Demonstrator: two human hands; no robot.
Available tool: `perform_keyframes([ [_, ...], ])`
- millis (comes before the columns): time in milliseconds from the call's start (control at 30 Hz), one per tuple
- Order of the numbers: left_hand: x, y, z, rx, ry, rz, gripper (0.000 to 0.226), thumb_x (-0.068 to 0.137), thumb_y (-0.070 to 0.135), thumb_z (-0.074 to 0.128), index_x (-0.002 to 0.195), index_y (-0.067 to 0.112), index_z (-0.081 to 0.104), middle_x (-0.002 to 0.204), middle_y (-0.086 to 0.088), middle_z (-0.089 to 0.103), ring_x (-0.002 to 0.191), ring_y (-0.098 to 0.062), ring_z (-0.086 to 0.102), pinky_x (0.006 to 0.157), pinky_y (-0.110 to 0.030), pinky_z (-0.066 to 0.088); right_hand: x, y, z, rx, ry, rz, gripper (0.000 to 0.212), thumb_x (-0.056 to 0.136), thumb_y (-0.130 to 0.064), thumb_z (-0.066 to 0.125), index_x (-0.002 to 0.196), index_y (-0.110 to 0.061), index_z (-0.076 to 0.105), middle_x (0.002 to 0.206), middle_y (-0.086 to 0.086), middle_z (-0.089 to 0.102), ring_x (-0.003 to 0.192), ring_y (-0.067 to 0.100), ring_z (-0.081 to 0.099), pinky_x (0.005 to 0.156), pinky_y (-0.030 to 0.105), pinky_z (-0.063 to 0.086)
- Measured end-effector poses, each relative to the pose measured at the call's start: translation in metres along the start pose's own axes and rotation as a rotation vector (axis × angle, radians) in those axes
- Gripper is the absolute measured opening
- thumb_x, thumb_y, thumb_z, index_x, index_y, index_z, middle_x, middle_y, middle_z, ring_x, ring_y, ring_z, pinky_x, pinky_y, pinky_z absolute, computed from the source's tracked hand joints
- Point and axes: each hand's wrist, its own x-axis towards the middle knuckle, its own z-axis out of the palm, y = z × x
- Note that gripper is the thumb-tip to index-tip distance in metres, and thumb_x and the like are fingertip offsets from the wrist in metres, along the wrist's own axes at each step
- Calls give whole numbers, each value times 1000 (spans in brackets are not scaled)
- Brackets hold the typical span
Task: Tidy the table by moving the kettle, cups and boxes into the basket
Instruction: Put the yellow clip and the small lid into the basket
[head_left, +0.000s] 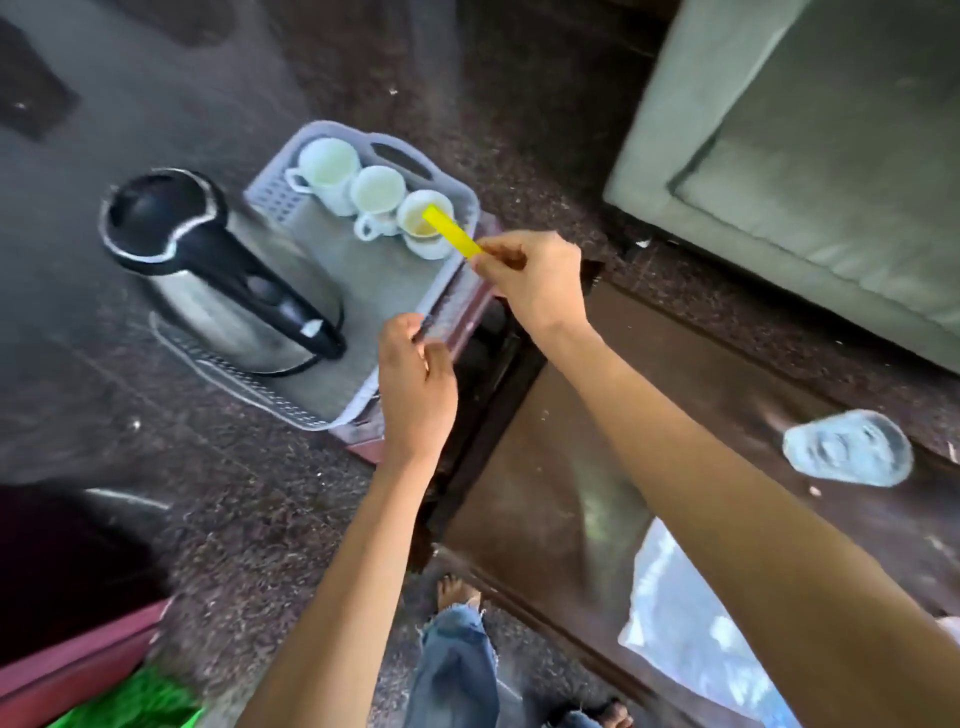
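left hand (415, 395): grips the basket (270, 195) by its near rim, likely to steady it.
right hand (535, 280): pinches a yellow stick (457, 236) above the nearest cup (431, 250) (probably to drop it in).
kettle (218, 270), cups (376, 195): already in the basket.

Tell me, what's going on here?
A person is tidying tea things. The right hand pinches a thin yellow strip over one of three white cups. The left hand grips the rim of the pale lilac plastic basket, where the cups and the steel kettle with a black handle already stand.
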Motion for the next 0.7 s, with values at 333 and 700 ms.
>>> perform_keyframes([
  [333, 50, -4, -16, -135, 24, -130, 33, 86, -4, 39, 118, -4, 46, 119, -21, 51, 112, -31, 52, 98, -39, 42, 87, -59, 132, -537, -217, -183, 32, 81, -5, 53, 112, -12, 60, 104, 12, 69, 99, 34, 63, 79, 37, 50],
  [700, 63, -14, -10, -120, -74, -232, 19, 85, -2, 54, 98, 5, 43, 98, -8, 44, 93, -20, 46, 73, -16, 28, 94, -45, 186, -903, -266, -229, 40, 87, -5, 58, 124, -12, 46, 107, 10, 67, 98, 33, 67, 73, 34, 50],
])
